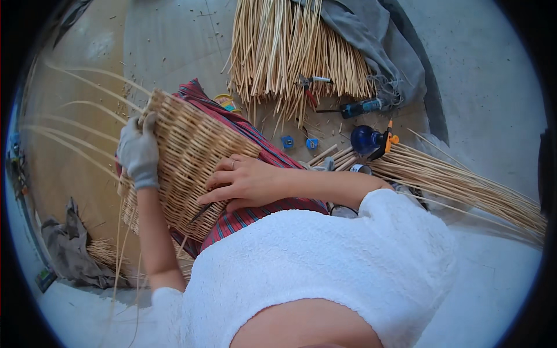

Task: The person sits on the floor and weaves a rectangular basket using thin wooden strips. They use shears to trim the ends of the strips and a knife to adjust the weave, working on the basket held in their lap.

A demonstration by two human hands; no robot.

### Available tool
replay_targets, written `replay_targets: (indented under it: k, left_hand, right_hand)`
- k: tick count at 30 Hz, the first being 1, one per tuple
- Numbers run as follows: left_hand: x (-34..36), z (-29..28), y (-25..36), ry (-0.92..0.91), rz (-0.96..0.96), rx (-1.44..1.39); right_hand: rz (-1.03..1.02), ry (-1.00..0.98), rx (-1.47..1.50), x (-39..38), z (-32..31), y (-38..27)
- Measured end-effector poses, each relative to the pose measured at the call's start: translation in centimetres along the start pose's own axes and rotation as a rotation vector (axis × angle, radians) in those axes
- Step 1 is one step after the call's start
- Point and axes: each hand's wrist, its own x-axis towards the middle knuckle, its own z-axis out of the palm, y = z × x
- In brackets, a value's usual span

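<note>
A woven wicker piece (185, 151) lies tilted across my lap, on a red and blue striped cloth (281, 142). My left hand (139, 149), in a pale grey glove, is closed on its left edge, where long loose strands (87, 104) stick out and others hang down. My bare right hand (246, 181), with a ring on one finger, rests its spread fingertips on the weave. A thin dark pointed tool (202, 212) juts out from under its thumb side; the tool's other end is hidden by the hand.
Beyond the lap lies a big bundle of rods (290, 52) partly under a grey cloth (371, 35). Nearby are red-handled pliers (308, 90), a screwdriver-like tool (354, 109) and a blue spray bottle (366, 140). More rods (458, 171) lie right; a dark cloth (72, 249) lies left.
</note>
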Motion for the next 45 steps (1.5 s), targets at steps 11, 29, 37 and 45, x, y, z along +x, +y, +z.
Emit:
replay_targets:
  k: [11,29,37,45]
  left_hand:
    - [-1.6,-1.0,-1.4,0.037,0.004,-0.187]
    - [-0.4,-1.1,-0.8,-0.110,-0.031,-0.378]
    - [-1.5,-1.8,-1.3,-0.064,-0.024,-0.325]
    - [-0.8,-1.6,-1.6,-0.035,0.127,-0.398]
  right_hand:
    - [1.508,0.144,-0.321,-23.4,2.2,29.7]
    - [1.942,0.125,-0.320,-34.0,11.7,23.7]
    - [1.483,0.007,-0.027,-22.6,13.8,24.6]
    - [1.611,0.644,0.269,-29.6,16.9,29.3]
